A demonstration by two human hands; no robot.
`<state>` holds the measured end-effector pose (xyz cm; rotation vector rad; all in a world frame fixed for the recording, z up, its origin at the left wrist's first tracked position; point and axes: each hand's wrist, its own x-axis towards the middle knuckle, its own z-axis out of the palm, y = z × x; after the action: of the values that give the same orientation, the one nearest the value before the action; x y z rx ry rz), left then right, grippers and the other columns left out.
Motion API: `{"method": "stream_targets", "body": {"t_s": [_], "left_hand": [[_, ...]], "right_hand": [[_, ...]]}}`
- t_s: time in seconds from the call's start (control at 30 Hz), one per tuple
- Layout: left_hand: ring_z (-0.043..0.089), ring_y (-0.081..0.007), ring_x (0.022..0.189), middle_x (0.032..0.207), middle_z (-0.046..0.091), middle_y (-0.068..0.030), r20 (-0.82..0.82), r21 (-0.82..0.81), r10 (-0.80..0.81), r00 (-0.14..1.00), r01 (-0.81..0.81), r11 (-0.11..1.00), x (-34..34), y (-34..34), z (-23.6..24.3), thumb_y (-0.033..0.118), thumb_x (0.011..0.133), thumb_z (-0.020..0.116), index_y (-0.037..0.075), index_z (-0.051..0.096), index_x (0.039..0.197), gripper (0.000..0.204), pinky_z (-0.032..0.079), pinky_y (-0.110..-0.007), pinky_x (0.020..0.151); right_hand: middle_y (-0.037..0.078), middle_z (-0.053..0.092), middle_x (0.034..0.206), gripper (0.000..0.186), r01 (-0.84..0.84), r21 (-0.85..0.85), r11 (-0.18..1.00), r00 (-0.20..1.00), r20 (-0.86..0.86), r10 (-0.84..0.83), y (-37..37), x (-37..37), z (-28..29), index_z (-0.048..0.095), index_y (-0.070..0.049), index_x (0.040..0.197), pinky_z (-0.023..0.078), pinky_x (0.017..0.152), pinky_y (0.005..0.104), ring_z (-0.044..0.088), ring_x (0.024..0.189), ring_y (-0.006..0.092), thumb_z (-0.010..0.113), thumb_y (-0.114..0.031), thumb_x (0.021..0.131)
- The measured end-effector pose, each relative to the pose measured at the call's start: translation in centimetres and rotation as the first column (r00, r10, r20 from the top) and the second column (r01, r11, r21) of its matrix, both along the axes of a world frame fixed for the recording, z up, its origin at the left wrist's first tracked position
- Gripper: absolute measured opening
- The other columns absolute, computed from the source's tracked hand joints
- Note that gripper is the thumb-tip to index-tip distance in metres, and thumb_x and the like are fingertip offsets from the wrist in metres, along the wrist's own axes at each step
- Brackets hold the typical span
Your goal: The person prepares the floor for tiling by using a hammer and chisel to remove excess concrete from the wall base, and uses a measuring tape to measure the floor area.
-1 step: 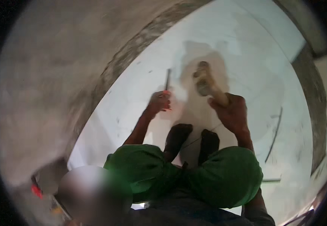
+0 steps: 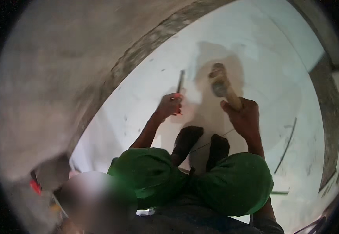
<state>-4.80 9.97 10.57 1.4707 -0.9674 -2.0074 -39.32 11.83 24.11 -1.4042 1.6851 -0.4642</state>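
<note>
In my left hand (image 2: 168,105) is a slim tool with a red handle and a long grey blade (image 2: 181,81), pointing away from me. My right hand (image 2: 243,115) grips the wooden shaft (image 2: 232,99) of a mallet or hammer, whose dark, worn head (image 2: 218,87) is up and to the right of the blade. Both are over white tiled floor (image 2: 267,78), where a shadow falls around the mallet; I cannot tell whether either tool touches it. My dark-covered feet (image 2: 187,138) stand on the tiles between my green-clad knees (image 2: 230,183).
A grey concrete surface (image 2: 48,78) with a rough edge borders the tiles at left; a rough strip (image 2: 329,117) runs at right. A thin dark strip (image 2: 284,146) lies right of me. At lower left are a red object (image 2: 35,186) and a blurred round shape (image 2: 97,199).
The view has shifted slightly, so my hands and both tools appear a little farther right. Their grips look the same.
</note>
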Motion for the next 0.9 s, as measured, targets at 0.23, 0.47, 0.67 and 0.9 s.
{"method": "stream_targets", "body": {"t_s": [0.23,0.47,0.67,0.9], "left_hand": [[0.063,-0.0101,0.074,0.086,0.064,-0.0002,0.391,-0.084,0.243,0.888,-0.229,0.97,1.4,5.8,7.7,0.048,0.097,0.069,0.006,0.065,0.11,0.045,0.054,-0.027,0.062],[0.067,-0.015,0.069,0.083,0.065,-0.007,0.435,-0.124,0.397,0.808,-0.383,0.915,8.1,11.5,14.2,0.03,0.1,0.065,-0.001,0.066,0.111,0.033,0.062,-0.035,0.06],[0.067,-0.0158,0.066,0.08,0.065,-0.0076,0.55,-0.219,0.624,0.556,-0.624,0.75,11.7,11.6,11.1,0.02,0.097,0.065,-0.003,0.065,0.103,0.024,0.066,-0.036,0.059],[0.072,-0.0196,0.076,0.089,0.069,-0.0078,0.468,-0.052,0.58,0.667,-0.635,0.771,14.4,11.0,4.0,0.019,0.098,0.069,-0.004,0.057,0.131,0.042,0.066,-0.036,0.074]], "right_hand": [[0.006,0.055,0.057,0.04,0.008,0.029,1.0,0.947,0.32,-0.017,-4.8,7.9,-6.0,0.063,0.002,0.071,0.042,0.054,0.0389,0.046,0.054,0.0143,0.08,-0.029,0.09],[0.0,0.051,0.059,0.039,0.001,0.105,0.995,0.897,0.44,-0.047,-5.3,7.8,-8.5,0.062,-0.001,0.067,0.037,0.052,0.0335,0.043,0.055,0.0108,0.082,-0.027,0.089],[-0.001,0.052,0.06,0.039,0.045,0.082,0.996,0.937,0.342,-0.071,-4.5,7.3,-12.2,0.063,0.001,0.069,0.038,0.052,0.0353,0.045,0.056,0.0116,0.084,-0.026,0.087],[0.001,0.049,0.055,0.038,-0.053,-0.073,0.996,0.985,0.159,0.064,-2.8,5.6,-16.7,0.061,0.001,0.07,0.036,0.047,0.0349,0.044,0.048,0.0137,0.083,-0.026,0.087]]}}
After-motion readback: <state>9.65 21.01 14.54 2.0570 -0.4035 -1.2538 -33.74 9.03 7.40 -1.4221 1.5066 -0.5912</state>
